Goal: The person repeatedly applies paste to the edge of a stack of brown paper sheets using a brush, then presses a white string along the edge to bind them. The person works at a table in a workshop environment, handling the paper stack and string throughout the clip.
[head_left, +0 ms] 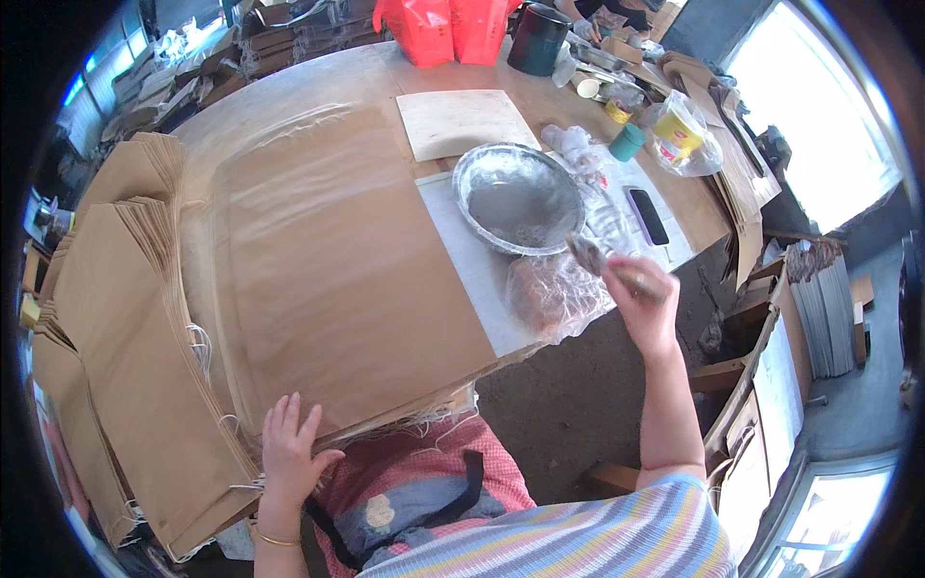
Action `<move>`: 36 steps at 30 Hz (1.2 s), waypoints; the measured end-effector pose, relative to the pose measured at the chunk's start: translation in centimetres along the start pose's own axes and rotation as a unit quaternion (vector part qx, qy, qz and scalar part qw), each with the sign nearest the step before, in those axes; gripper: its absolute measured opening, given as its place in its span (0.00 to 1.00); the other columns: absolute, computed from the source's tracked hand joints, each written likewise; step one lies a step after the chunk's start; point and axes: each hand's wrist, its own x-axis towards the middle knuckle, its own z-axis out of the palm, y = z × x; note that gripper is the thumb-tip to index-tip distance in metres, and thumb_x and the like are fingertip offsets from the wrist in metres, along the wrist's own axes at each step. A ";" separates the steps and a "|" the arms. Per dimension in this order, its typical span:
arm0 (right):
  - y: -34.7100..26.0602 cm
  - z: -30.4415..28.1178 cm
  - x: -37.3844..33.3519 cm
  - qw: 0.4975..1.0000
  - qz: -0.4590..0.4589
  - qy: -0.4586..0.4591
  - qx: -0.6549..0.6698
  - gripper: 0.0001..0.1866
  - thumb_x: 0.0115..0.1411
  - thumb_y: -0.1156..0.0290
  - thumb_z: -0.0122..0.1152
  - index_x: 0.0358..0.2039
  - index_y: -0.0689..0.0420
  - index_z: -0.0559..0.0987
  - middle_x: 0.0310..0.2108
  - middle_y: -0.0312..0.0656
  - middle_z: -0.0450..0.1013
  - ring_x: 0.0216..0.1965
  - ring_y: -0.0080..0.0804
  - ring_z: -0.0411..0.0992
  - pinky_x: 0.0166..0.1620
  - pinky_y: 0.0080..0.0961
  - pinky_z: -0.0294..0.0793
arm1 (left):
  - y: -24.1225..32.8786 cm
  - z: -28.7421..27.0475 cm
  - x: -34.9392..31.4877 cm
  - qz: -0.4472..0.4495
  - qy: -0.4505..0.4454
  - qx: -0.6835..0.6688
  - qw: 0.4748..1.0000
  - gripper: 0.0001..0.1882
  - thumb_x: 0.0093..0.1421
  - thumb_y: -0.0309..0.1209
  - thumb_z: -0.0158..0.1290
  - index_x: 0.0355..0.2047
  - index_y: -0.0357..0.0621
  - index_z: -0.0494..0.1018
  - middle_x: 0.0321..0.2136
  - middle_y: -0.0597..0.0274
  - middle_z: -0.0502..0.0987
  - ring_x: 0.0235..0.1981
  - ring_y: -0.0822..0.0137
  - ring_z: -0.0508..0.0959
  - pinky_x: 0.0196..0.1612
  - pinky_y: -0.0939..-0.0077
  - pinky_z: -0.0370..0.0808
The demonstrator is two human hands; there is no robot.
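My right hand (638,297) is closed around the wooden handle of a brush (588,255), holding it off to the right of the table. The brush's grey, paste-coated head points at the near right rim of a round basin (464,210). Grey paste (515,214) covers the basin's bottom. Fingers spread, my left hand (292,441) rests at the near edge of a large flat brown paper sheet (352,279), which lies over other sheets. Just left of that hand is a stack of brown paper bags (140,337) with white cord handles.
Beside the basin lie a crumpled clear plastic bag (559,297), a black phone (647,216) and a green lidded jar (627,142). A pale board (467,123) lies behind the basin. Red bags (448,34) and a dark bucket (540,40) stand at the far edge.
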 end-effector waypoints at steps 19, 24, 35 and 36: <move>7.3 9.3 8.6 0.953 0.300 -0.047 0.011 0.21 0.47 0.58 0.70 0.22 0.67 0.79 0.18 0.45 0.75 0.23 0.30 0.75 0.29 0.29 0.73 | -2.2 14.2 -4.5 -0.033 -0.035 0.089 0.995 0.21 0.51 0.33 0.55 0.47 0.43 0.73 0.48 0.50 0.73 0.52 0.48 0.70 0.56 0.54 0.65; 6.5 8.0 9.6 0.973 0.224 -0.032 -0.053 0.22 0.49 0.55 0.68 0.23 0.66 0.80 0.20 0.46 0.76 0.25 0.31 0.75 0.31 0.29 0.72 | -3.4 14.1 -3.8 -0.008 0.038 0.062 0.997 0.18 0.53 0.31 0.54 0.46 0.44 0.75 0.49 0.50 0.73 0.52 0.48 0.70 0.56 0.53 0.65; -16.2 12.0 -4.8 0.906 -0.025 -0.289 0.310 0.08 0.53 0.74 0.65 0.34 0.61 0.79 0.24 0.39 0.73 0.25 0.28 0.71 0.28 0.24 0.71 | 0.5 6.7 -8.3 -0.087 0.053 -0.379 0.920 0.02 0.51 0.22 0.54 0.26 0.38 0.73 0.33 0.51 0.77 0.36 0.53 0.77 0.41 0.65 0.74; -16.7 13.6 -5.0 0.891 -0.108 -0.325 0.297 0.10 0.52 0.75 0.65 0.35 0.60 0.79 0.24 0.41 0.73 0.25 0.33 0.72 0.29 0.25 0.72 | 0.6 6.0 -8.1 -0.089 0.049 -0.373 0.922 0.02 0.51 0.22 0.54 0.26 0.38 0.73 0.33 0.51 0.78 0.36 0.53 0.78 0.41 0.64 0.74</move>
